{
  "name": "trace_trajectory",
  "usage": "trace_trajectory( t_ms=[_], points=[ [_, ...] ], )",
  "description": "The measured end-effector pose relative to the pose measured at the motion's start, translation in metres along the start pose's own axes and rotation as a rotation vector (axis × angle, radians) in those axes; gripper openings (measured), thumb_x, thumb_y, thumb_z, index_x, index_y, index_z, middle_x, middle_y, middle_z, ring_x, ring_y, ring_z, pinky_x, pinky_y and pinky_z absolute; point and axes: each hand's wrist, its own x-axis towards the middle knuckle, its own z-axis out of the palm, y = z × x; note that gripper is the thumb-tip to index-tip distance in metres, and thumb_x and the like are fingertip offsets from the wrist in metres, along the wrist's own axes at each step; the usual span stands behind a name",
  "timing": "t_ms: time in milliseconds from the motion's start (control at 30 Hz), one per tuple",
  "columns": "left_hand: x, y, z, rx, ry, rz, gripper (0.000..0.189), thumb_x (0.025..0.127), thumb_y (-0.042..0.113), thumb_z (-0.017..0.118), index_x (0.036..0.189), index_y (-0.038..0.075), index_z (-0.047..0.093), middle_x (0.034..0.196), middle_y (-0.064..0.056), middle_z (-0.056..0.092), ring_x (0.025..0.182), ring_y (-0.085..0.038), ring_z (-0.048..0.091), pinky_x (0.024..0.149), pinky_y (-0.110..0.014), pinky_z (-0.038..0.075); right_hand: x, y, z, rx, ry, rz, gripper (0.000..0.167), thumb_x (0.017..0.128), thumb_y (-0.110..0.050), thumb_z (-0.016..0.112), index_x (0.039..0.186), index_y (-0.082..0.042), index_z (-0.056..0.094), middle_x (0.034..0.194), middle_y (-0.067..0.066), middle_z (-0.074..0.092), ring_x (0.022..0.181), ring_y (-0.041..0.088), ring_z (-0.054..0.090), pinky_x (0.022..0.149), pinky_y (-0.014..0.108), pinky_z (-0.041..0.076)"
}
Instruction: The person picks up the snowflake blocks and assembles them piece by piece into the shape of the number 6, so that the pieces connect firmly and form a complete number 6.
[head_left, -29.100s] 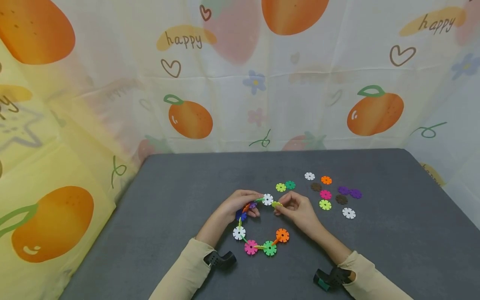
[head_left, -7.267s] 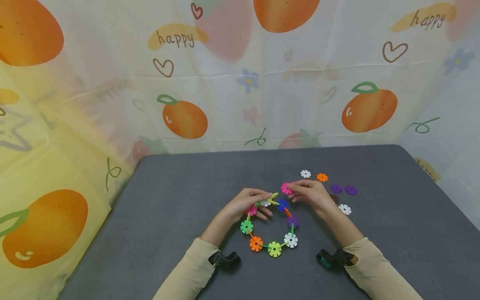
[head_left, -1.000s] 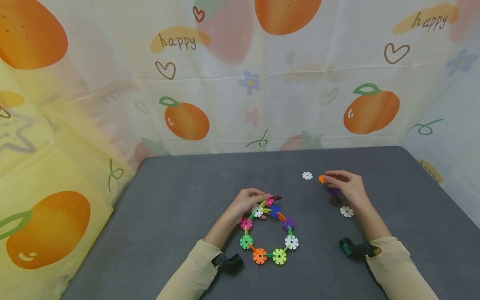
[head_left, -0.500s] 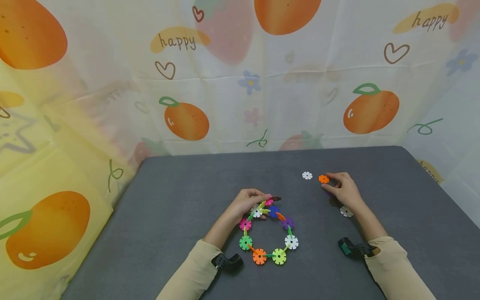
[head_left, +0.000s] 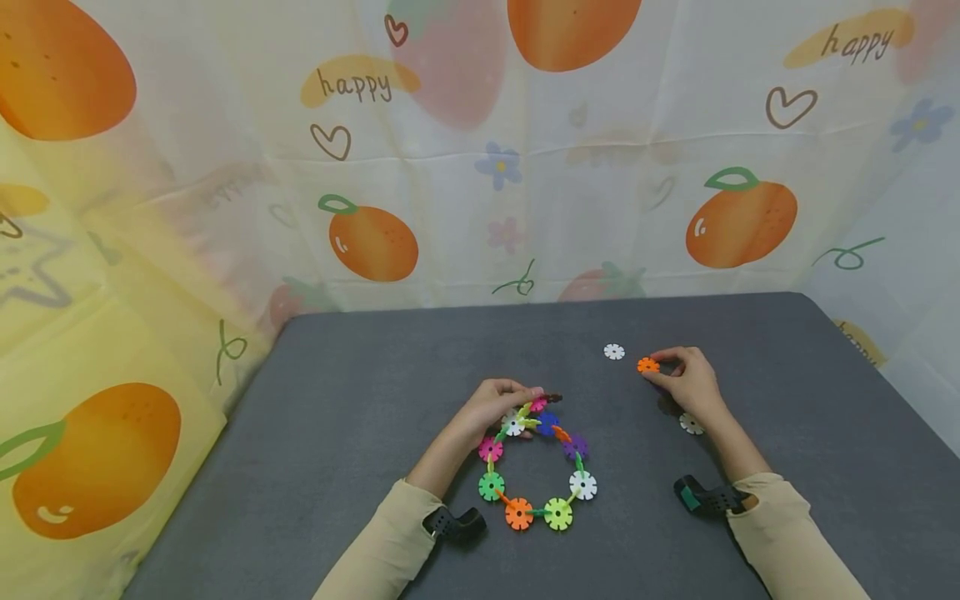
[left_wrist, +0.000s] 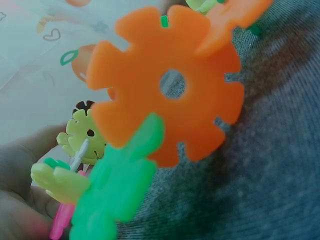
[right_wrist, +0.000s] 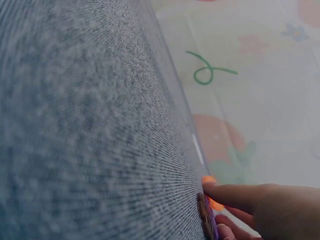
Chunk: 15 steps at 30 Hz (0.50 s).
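Observation:
A ring of notched interlocking discs [head_left: 558, 514] in several colours lies toward the table's front. At its far side my left hand [head_left: 491, 408] pinches the chain by a small pink disc [head_left: 538, 404], from which a dark brown disc [head_left: 553, 398] sticks out to the right. The left wrist view shows the ring's orange disc [left_wrist: 135, 75] and green disc [left_wrist: 115, 185] up close, with my fingers partly behind. Farther right, my right hand [head_left: 693, 385] pinches an orange disc [head_left: 648, 365] between thumb and index finger, tilted and close to the tabletop.
A loose white disc [head_left: 614, 352] lies left of the right hand. Another white disc [head_left: 692, 424] and a brown one [head_left: 670, 406] are partly beneath that hand. A purple disc [right_wrist: 211, 220] shows in the right wrist view. The grey table [head_left: 375, 358] meets a patterned cloth behind.
The ring has gained discs since the oldest frame, and loose ones have dwindled. Over the last second my right thumb and finger have closed on the orange disc, shifting it slightly nearer. The left hand stays put.

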Motion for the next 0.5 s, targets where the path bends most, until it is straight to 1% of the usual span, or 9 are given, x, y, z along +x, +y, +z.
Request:
trace_trajectory(
  t_ms=[133,167,233,300,367,433,500],
  points=[
    [0.000,0.000,0.000,-0.005,-0.006,-0.005,0.036,0.093,0.042,0.063,0.096,0.007,0.070,0.090,0.004,0.063,0.054,-0.006,0.038,0.051,-0.022,0.036,0.001,0.000,-0.001,0.126,0.075,0.041,0.028,0.086,-0.009,0.073,0.109,0.007,0.067,0.095,0.022,0.067,0.063,-0.003,0.050,0.055,0.014,0.045],
    [0.000,0.000,0.000,-0.003,-0.006,-0.006,0.035,0.094,0.041,0.062,0.094,0.007,0.069,0.088,0.003,0.062,0.056,-0.006,0.039,0.050,-0.022,0.035,0.001,-0.001,-0.002,0.163,0.089,0.052,0.027,0.087,-0.008,0.072,0.108,0.007,0.067,0.093,0.020,0.069,0.063,-0.006,0.051,0.056,0.013,0.046],
    [0.000,0.000,0.000,-0.004,-0.010,-0.007,0.034,0.095,0.041,0.061,0.093,0.007,0.069,0.086,0.004,0.061,0.060,-0.006,0.043,0.052,-0.022,0.037,0.000,-0.005,-0.004,0.230,0.103,0.078,0.026,0.088,-0.008,0.070,0.109,0.008,0.068,0.087,0.012,0.071,0.064,-0.009,0.055,0.059,0.011,0.050],
    [0.000,0.000,-0.001,-0.013,-0.015,-0.012,0.035,0.093,0.042,0.063,0.093,0.007,0.070,0.081,0.006,0.060,0.059,-0.006,0.043,0.053,-0.022,0.037,-0.001,-0.011,-0.005,0.292,0.099,0.117,0.028,0.090,-0.011,0.070,0.112,0.007,0.068,0.082,-0.001,0.071,0.065,-0.008,0.059,0.060,0.012,0.052],
    [0.000,0.000,-0.001,-0.019,-0.019,-0.015,0.036,0.090,0.044,0.067,0.092,0.009,0.071,0.073,0.008,0.056,0.053,-0.006,0.038,0.051,-0.022,0.035,-0.002,-0.019,-0.005,0.382,0.077,0.144,0.032,0.091,-0.014,0.069,0.114,0.008,0.066,0.077,-0.013,0.068,0.066,-0.004,0.063,0.063,0.016,0.056],
    [0.000,0.000,-0.001,-0.024,-0.023,-0.013,0.037,0.087,0.045,0.070,0.092,0.009,0.073,0.068,0.008,0.052,0.049,-0.006,0.032,0.049,-0.022,0.032,-0.003,-0.026,-0.003,0.474,0.038,0.158,0.036,0.092,-0.015,0.068,0.117,0.010,0.063,0.074,-0.019,0.066,0.068,0.002,0.067,0.066,0.021,0.059],
    [-0.001,0.000,-0.001,-0.019,-0.021,-0.008,0.037,0.086,0.046,0.072,0.092,0.009,0.073,0.069,0.009,0.054,0.046,-0.006,0.027,0.047,-0.022,0.029,-0.004,-0.034,-0.002,0.552,-0.009,0.159,0.038,0.092,-0.015,0.068,0.118,0.013,0.060,0.074,-0.019,0.067,0.069,0.006,0.070,0.070,0.026,0.061]
  ],
)
